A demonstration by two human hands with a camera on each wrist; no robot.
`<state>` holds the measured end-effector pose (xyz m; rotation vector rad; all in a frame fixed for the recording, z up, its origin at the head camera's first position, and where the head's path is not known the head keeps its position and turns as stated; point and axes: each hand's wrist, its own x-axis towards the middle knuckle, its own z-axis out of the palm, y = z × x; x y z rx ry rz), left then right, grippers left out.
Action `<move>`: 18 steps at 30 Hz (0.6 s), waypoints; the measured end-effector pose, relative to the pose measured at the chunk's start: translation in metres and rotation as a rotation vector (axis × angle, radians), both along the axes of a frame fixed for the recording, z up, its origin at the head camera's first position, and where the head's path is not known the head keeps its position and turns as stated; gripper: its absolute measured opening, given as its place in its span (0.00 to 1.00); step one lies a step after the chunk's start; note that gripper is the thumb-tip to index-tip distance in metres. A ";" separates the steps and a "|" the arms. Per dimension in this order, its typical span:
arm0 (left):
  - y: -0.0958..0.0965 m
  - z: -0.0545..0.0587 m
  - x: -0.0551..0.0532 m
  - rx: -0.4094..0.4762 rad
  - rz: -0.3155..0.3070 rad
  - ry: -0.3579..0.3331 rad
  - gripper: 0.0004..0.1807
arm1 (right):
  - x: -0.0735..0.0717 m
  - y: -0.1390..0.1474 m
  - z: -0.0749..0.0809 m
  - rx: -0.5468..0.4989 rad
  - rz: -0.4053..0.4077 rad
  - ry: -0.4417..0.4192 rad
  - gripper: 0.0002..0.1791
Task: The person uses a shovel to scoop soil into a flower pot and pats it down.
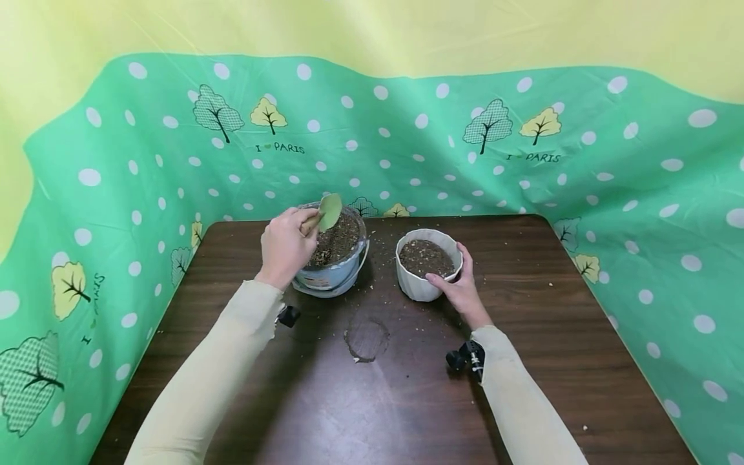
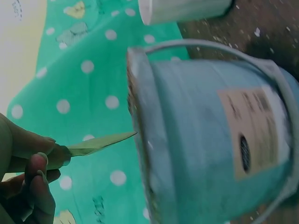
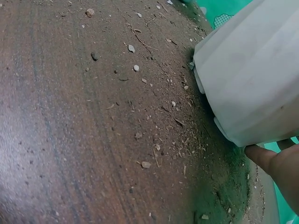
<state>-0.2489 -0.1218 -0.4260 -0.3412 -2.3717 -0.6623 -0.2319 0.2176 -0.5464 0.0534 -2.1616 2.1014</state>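
My left hand [image 1: 287, 244] grips the wooden handle of a small garden trowel [image 1: 330, 212] with a green blade. It is raised over the near left rim of a light blue bucket [image 1: 332, 279] holding dark soil. In the left wrist view, the trowel blade [image 2: 100, 143] points at the bucket's rim. To the right stands a white fluted plant pot [image 1: 414, 284], filled with soil to a little below its rim. My right hand [image 1: 462, 287] holds this pot at its right side, thumb at the near rim and fingers round the outer wall.
A ring of soil [image 1: 366, 358] marks the brown table [image 1: 372, 413] in front of the two containers. Crumbs and small pebbles [image 3: 136, 68] lie scattered near the white pot. A green dotted cloth [image 1: 395, 148] hangs behind the table and along both sides.
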 end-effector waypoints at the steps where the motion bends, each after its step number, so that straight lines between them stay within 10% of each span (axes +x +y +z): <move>1: -0.004 -0.001 0.000 0.002 0.010 -0.010 0.12 | 0.000 0.000 0.000 0.003 0.001 -0.002 0.54; 18: -0.047 -0.030 0.011 0.220 0.143 -0.238 0.11 | 0.000 -0.002 -0.003 -0.025 -0.008 -0.003 0.54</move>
